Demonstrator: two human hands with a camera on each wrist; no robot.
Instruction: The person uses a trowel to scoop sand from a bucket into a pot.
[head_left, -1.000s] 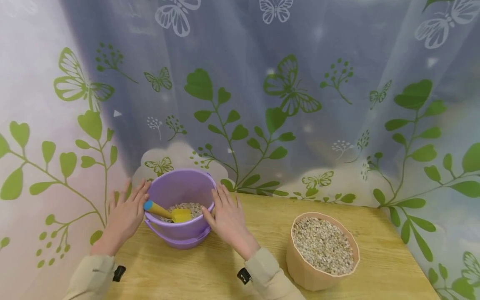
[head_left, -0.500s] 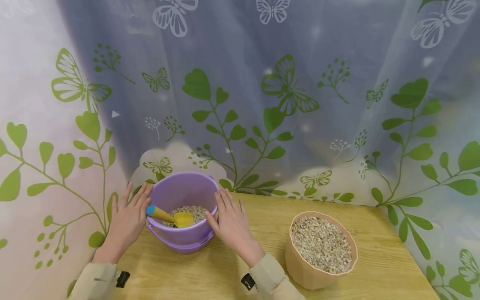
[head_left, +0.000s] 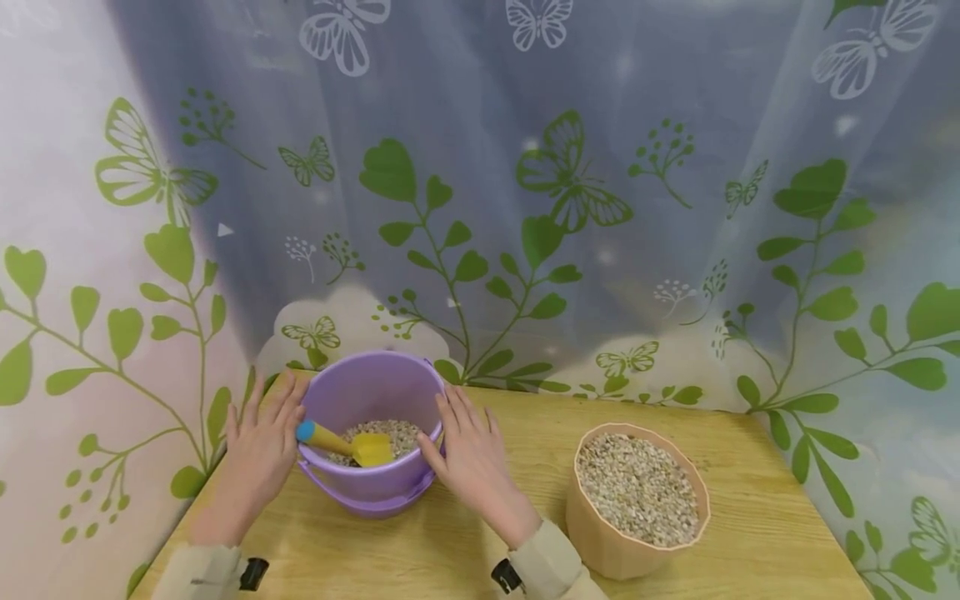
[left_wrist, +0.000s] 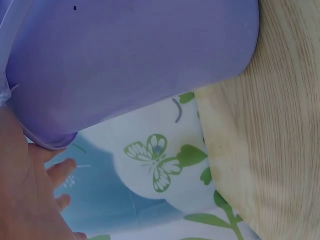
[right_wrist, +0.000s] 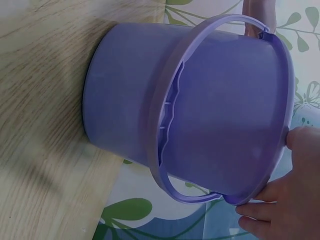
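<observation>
A purple bucket (head_left: 367,485) stands on the table with small pale gravel (head_left: 392,433) in its bottom. Inside leans a toy shovel (head_left: 372,450) with a yellow blade and a blue-ended grip resting at the left rim. My left hand (head_left: 264,446) touches the bucket's left side near the rim, fingers extended. On the opposite side my right hand (head_left: 474,462) rests against the rim with straight fingers, thumb at the near edge. In the right wrist view the bucket's handle (right_wrist: 162,102) hangs down across its front.
A peach-coloured pot (head_left: 611,546) filled with similar gravel stands to the right on the wooden table (head_left: 510,425). A curtain (head_left: 480,208) printed with leaves and butterflies hangs behind the table and along its sides.
The bucket, with the shovel in it, has slid a little to the right and nearer, both hands moving along with it. The pot has stayed in place while the view shifted slightly.
</observation>
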